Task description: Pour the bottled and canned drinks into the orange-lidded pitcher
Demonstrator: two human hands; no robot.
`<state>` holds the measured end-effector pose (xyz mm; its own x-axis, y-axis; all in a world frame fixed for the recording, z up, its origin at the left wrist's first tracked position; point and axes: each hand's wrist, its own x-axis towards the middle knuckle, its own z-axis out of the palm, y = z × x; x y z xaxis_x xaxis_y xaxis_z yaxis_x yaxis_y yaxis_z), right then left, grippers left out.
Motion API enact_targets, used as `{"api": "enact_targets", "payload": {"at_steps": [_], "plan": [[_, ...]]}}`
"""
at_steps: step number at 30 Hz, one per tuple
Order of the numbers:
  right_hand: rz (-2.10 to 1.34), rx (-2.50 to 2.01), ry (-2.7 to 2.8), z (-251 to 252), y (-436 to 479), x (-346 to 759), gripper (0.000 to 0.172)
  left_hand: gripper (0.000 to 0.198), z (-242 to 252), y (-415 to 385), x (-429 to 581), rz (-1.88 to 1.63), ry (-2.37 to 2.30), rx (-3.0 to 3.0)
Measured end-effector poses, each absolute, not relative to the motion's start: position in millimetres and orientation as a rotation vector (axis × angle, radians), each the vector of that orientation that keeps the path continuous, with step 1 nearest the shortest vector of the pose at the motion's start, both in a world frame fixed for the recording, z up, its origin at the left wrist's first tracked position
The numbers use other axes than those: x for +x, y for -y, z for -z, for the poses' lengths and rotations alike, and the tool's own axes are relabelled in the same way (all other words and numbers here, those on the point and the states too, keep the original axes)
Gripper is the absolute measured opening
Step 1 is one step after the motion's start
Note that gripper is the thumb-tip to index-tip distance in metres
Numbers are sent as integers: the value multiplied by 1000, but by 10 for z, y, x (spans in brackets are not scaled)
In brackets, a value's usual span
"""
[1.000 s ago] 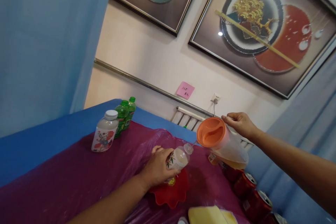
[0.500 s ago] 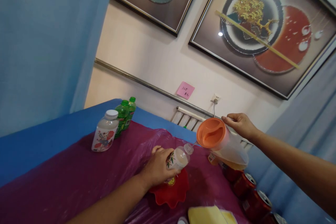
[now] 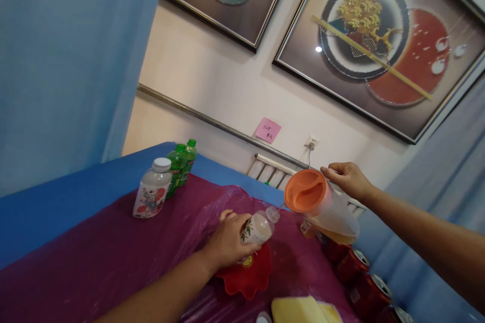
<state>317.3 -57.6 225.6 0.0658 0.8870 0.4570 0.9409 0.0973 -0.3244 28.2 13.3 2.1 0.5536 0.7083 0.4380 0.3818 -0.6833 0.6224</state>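
My left hand [image 3: 226,241] is wrapped round a small open bottle with a flower print [image 3: 259,227], tilted above a red scalloped dish [image 3: 250,277]. My right hand [image 3: 346,179] grips the handle side of a clear pitcher with an orange lid [image 3: 320,204]. The pitcher is tipped toward the bottle and holds amber liquid. A thin stream runs from its spout into the bottle's mouth [image 3: 273,213].
A capped flower-print bottle [image 3: 152,189] and two green bottles [image 3: 182,161] stand at the far left on the magenta plastic sheet [image 3: 113,252]. Several red cans [image 3: 356,267] line the right edge. A yellow object [image 3: 299,310] lies near the bottom. Blue curtains hang on both sides.
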Motion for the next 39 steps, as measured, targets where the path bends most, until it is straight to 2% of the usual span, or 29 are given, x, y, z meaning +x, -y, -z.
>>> {"api": "enact_targets", "payload": {"at_steps": [14, 39], "plan": [[151, -1793, 1834, -2259, 567, 3162, 53, 55, 40, -167, 290, -967, -884, 2333], [139, -1788, 1825, -2231, 598, 3149, 56, 54, 19, -156, 283, -960, -885, 2322]]}}
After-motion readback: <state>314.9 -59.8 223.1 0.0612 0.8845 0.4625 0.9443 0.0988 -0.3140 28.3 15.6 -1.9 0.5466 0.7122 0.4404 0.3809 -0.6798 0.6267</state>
